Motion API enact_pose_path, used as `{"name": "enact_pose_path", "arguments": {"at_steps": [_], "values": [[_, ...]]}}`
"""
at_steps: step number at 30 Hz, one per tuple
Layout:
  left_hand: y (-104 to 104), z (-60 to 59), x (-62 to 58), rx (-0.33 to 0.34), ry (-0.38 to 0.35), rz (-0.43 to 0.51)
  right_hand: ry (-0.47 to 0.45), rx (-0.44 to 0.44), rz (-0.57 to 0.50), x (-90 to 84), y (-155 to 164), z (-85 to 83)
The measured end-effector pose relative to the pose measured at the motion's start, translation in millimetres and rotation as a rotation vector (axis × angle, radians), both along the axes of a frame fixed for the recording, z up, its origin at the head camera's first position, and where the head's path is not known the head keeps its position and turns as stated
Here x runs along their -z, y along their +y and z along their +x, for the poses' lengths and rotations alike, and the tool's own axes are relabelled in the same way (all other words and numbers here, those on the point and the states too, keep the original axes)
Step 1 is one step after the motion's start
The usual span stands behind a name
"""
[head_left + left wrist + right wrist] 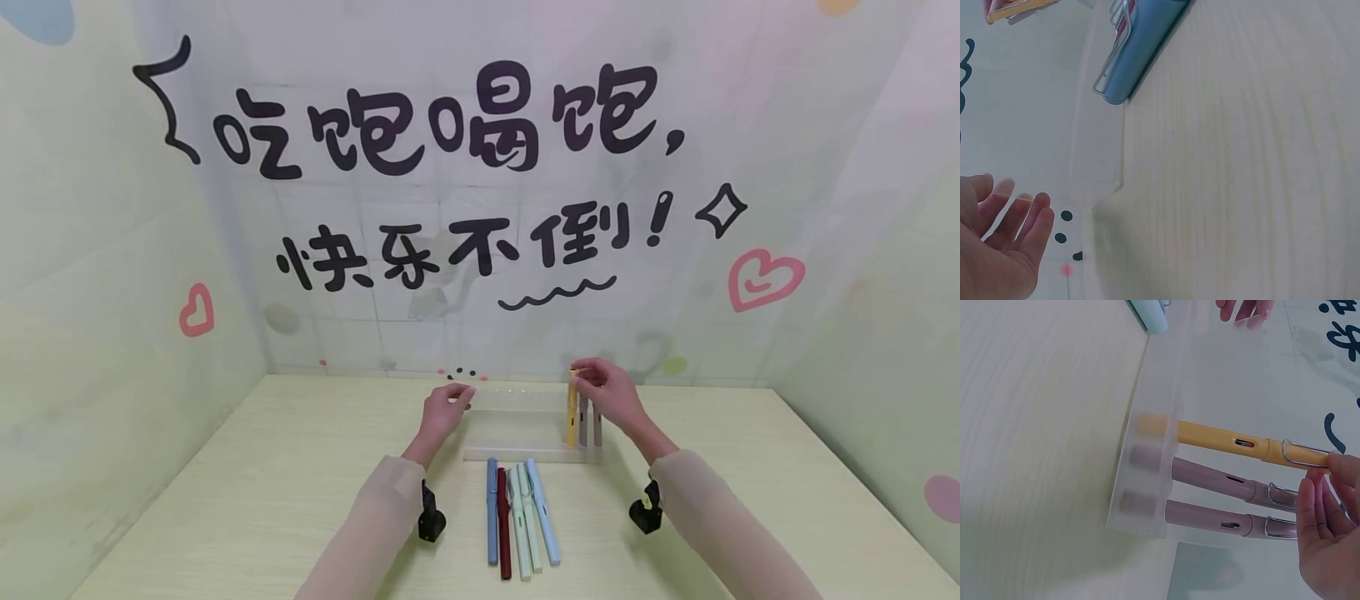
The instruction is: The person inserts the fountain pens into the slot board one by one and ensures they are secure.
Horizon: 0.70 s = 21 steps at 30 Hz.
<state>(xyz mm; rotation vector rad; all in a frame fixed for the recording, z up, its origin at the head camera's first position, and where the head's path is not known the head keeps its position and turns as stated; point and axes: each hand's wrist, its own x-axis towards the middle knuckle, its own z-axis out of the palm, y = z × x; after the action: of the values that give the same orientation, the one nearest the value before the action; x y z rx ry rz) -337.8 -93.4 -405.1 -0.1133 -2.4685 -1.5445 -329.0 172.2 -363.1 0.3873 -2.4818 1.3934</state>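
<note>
Yellow pen: standing upright in the clear holder at the counter's far middle, its long axis vertical, cap end up. Your right hand is pinching that cap with its fingers. Two mauve pens are standing just beside it. Your left hand, fingers loosely curled, is hovering by the holder's left end, gripping nothing. Five pens are lying nearer you.

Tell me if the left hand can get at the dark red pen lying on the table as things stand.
Probably yes. The left hand hovers open by the clear holder, holding nothing, and the dark red pen lies uncovered among the other pens in front of the holder, beside that forearm.
</note>
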Motion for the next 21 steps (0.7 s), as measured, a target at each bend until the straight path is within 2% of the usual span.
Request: {"name": "enact_pose_path", "arguments": {"at_steps": [4,17,21], "values": [[0.3,0.5,-0.9,-0.001,-0.003,-0.011,0.035,0.0,0.023,-0.4,-1.2,-0.2],[0.6,-1.1,-1.9,0.002,-0.002,-0.009,0.175,-0.03,0.218,2.7,2.3,-4.8],[0.6,-0.5,-1.5,0.0,-0.001,-0.006,0.185,-0.025,0.261,4.9,4.9,-7.3]]}}
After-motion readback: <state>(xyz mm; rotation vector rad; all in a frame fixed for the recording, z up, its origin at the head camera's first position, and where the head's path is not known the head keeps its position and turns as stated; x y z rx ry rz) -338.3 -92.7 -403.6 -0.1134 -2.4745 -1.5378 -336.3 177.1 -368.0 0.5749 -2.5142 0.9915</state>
